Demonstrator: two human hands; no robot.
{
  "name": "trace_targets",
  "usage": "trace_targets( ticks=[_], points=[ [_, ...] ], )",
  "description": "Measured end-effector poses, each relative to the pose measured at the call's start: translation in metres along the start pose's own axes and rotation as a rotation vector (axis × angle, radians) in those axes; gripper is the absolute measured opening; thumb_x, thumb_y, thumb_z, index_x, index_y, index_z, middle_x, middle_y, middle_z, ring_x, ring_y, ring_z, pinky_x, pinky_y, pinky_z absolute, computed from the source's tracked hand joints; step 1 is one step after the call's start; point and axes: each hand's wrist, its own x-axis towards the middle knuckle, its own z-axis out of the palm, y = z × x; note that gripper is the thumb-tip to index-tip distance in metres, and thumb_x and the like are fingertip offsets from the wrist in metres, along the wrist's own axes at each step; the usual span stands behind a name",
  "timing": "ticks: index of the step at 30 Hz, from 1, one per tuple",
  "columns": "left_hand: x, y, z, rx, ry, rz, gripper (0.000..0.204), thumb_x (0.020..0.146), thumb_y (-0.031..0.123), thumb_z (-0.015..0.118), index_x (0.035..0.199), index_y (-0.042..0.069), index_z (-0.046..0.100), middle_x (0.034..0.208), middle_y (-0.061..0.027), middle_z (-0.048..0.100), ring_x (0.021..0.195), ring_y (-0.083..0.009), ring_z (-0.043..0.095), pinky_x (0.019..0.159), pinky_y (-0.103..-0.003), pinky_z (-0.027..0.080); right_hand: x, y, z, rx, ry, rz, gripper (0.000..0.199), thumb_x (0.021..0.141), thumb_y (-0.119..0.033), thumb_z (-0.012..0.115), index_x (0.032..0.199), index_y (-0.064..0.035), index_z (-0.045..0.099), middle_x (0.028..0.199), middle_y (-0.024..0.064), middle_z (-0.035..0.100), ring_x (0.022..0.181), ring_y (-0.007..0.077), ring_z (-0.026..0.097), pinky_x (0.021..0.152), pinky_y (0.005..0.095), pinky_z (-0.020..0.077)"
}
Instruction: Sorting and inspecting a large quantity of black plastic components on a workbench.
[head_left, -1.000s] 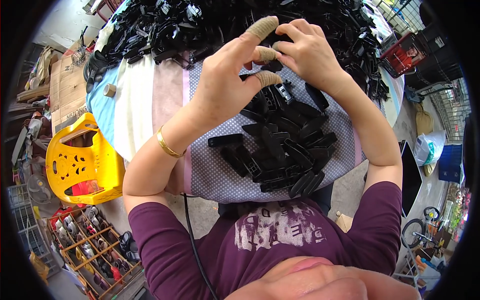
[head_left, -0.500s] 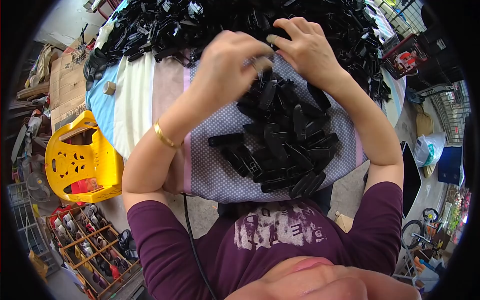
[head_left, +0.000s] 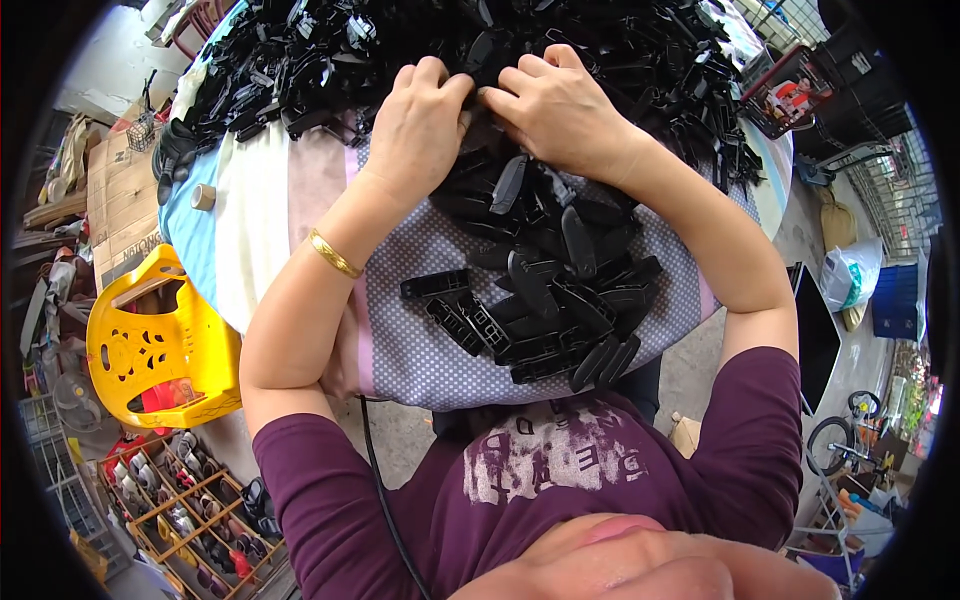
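Observation:
My left hand (head_left: pixel 420 125) and my right hand (head_left: pixel 560 112) come together over the near edge of a big heap of black plastic parts (head_left: pixel 270 85). Both are closed, fingers curled and thumbs and fingertips almost meeting. Whatever they pinch is dark and lost against the heap. Just below them, a smaller pile of elongated black plastic pieces (head_left: pixel 575 240) lies on a dotted grey cloth (head_left: pixel 400 350). Some pieces are smooth, rounded shells; others show a slotted frame side. One greyish piece (head_left: pixel 508 185) lies on top, close under my hands.
The round table has a striped cloth (head_left: pixel 255 210) with a tape roll (head_left: pixel 202 197) at left. A yellow plastic chair (head_left: pixel 135 345) stands beside it, above a shoe rack (head_left: pixel 195 510). A dark cable (head_left: pixel 372 460) hangs by my left side. At right is a basket (head_left: pixel 790 95).
My left hand, blurred before, has steadied, and my right hand has moved left and down toward it. The greyish piece now lies on top of the near pile.

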Motion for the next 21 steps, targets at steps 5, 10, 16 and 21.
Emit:
trace_targets(
  ticks=[5,10,16,21],
  points=[
    [0.003,0.008,-0.003,0.015,-0.049,-0.137,0.025,0.071,0.012,0.068,0.093,0.004,0.060,0.096,-0.0121,0.052,0.092,-0.0280,0.052,0.078,-0.034,0.048,-0.001,-0.003,-0.005,0.115,-0.042,0.011,0.004,0.077,-0.014,0.060,0.079,-0.0109,0.061,0.071,0.0026,0.062,0.077,0.0181,0.058,0.077,0.0335,0.0387],
    [0.001,0.001,-0.004,0.068,0.047,-0.061,0.025,0.072,0.012,0.067,0.093,0.003,0.059,0.092,-0.0123,0.055,0.092,-0.0281,0.054,0.075,-0.036,0.048,-0.006,-0.001,-0.008,0.274,0.047,0.160,0.014,0.077,-0.012,0.064,0.090,-0.0081,0.063,0.080,0.0037,0.064,0.078,0.0215,0.059,0.078,0.0327,0.0439],
    [0.003,0.020,-0.038,-0.365,0.130,-0.114,0.019,0.074,0.004,0.064,0.091,0.000,0.059,0.089,-0.0110,0.057,0.077,-0.0240,0.058,0.069,-0.031,0.049,-0.005,-0.001,-0.016,0.893,0.279,0.348,0.024,0.084,-0.003,0.059,0.107,0.0010,0.060,0.090,0.0090,0.066,0.077,0.0138,0.064,0.068,0.0223,0.0519],
    [0.004,0.008,-0.042,-1.265,-0.080,-0.388,0.027,0.078,0.001,0.067,0.104,-0.002,0.061,0.086,-0.0063,0.064,0.075,-0.0124,0.062,0.070,-0.023,0.052,-0.007,-0.006,-0.023,1.353,0.174,0.536,0.023,0.087,-0.005,0.056,0.109,0.0006,0.061,0.089,0.0073,0.065,0.077,0.0124,0.064,0.065,0.0209,0.0513]
  ],
)
